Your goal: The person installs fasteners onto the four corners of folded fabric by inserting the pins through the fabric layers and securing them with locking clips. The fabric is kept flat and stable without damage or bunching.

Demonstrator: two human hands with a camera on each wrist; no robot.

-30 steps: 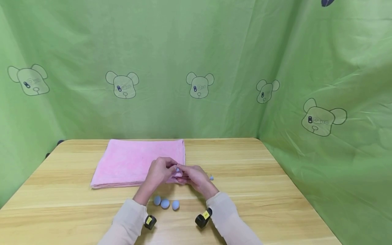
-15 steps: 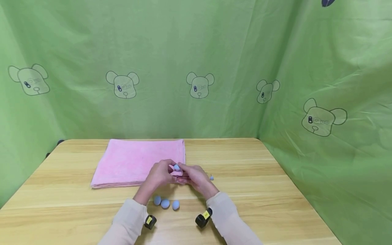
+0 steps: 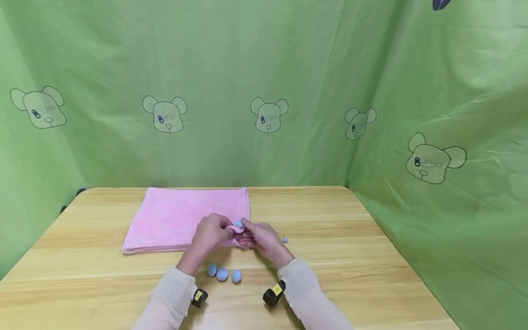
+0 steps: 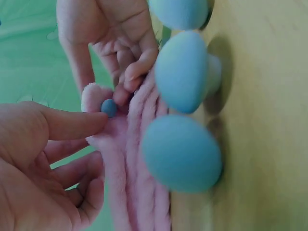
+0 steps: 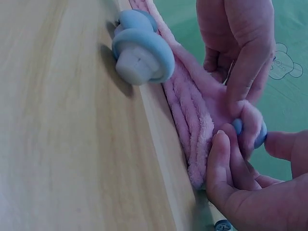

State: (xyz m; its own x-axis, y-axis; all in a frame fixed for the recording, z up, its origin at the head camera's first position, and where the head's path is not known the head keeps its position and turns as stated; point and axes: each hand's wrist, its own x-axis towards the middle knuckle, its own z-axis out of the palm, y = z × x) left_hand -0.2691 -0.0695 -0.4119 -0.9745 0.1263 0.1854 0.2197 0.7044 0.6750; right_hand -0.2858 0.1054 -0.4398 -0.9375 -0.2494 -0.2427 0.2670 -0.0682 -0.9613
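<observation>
A folded pink plush towel (image 3: pixel 181 217) lies on the table, its near right corner raised between both hands. My left hand (image 3: pixel 209 233) pinches that corner, with the thumb on the fabric in the left wrist view. A blue mushroom-shaped quilt clip (image 3: pixel 239 223) sits at the lifted corner, its cap on one side of the fabric and a small blue knob (image 5: pixel 237 126) on the other. My right hand (image 3: pixel 266 238) pinches the clip, thumb against the cap and fingers on the opposite side near the knob. Whether the clip's two parts are joined through the fabric is hidden.
Three blue mushroom-shaped clips, one of them the middle clip (image 3: pixel 222 274), lie on the wooden table (image 3: pixel 330 275) in front of the hands. Right of the right hand is a small blue piece (image 3: pixel 285 239) with a thin upright pin. A green curtain (image 3: pixel 222 55) surrounds the table.
My left hand has shifted slightly left and its thumb has come off the clip's cap, which shows more now. The right hand stays nearly in place, and the table clips have not moved.
</observation>
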